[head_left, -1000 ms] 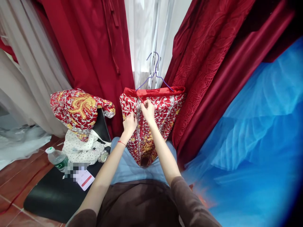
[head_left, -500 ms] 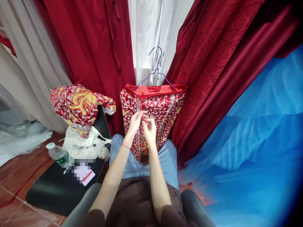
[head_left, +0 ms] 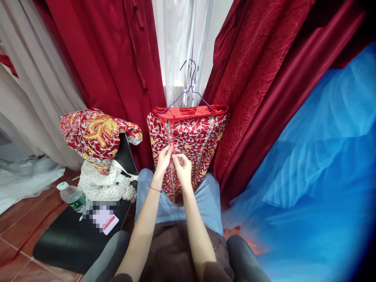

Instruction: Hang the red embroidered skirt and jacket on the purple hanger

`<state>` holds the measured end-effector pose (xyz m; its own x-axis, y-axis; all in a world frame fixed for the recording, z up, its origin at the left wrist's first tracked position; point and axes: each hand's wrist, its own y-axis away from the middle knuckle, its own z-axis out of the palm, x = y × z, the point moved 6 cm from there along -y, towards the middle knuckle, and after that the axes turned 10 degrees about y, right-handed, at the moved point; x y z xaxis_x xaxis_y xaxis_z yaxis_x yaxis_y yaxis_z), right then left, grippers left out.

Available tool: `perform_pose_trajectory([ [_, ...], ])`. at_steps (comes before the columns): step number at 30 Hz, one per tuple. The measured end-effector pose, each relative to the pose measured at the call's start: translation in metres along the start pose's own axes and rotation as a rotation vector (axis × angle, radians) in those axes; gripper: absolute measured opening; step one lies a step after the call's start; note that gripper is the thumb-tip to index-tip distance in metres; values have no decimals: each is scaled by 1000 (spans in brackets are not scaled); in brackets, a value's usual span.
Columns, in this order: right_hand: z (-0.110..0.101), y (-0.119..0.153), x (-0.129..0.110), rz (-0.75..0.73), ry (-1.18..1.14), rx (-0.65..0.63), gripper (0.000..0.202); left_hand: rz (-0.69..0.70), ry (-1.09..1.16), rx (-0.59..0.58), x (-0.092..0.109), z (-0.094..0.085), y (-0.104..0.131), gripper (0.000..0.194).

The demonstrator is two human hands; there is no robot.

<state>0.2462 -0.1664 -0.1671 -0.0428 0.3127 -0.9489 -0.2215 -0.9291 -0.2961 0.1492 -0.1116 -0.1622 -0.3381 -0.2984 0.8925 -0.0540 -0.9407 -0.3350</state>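
Observation:
A red skirt-like garment (head_left: 196, 137) with silver and gold embroidery hangs in front of me on a purple hanger (head_left: 191, 87). Its lower part lies between my knees. A thin red ribbon (head_left: 173, 145) runs down from near its waistband, on the left side. My left hand (head_left: 164, 159) pinches this ribbon between thumb and fingers. Close beside it, slightly lower and to the right, my right hand (head_left: 182, 168) also has its fingertips closed on the ribbon. The ribbon's lower end is mostly hidden by my hands.
On a black chair (head_left: 64, 239) at my left are an embroidered red jacket (head_left: 96, 133), a dotted white cloth bag (head_left: 96, 182), a water bottle (head_left: 70, 196) and a lilac phone-like object (head_left: 110, 225). Red curtains (head_left: 108, 58) hang behind. Blue tulle (head_left: 308, 188) spreads at right.
Both hands have moved a little lower along the ribbon, still close together. The ribbon now stretches straighter above them. The view has shifted slightly.

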Motion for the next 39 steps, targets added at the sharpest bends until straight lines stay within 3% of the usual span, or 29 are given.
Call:
perform_pose_trajectory([
  [5,-3,-3,5,31,-54,-117,20,-20,13,-182,11,5,1,41],
  [7,-7,-6,11,49,-76,-115,21,-70,56,-260,13,11,3,42],
  [10,-11,-9,19,59,-102,-94,25,-111,113,-286,13,17,6,42],
  [16,-15,-9,13,-11,-16,-118,28,-61,94,-172,11,14,4,44],
  [23,-16,-7,10,-1,13,-231,27,30,-62,-173,18,4,0,37],
  [27,-15,-7,14,0,6,-202,27,101,-141,23,15,-9,1,28],
  [33,-14,-5,12,-13,3,-182,29,-2,-44,90,5,-18,-2,28],
  [36,-11,-4,10,-25,41,-221,30,-19,59,192,5,-24,-11,23],
  [39,-8,-3,10,-39,80,-261,31,-26,126,217,10,-22,-26,33],
])
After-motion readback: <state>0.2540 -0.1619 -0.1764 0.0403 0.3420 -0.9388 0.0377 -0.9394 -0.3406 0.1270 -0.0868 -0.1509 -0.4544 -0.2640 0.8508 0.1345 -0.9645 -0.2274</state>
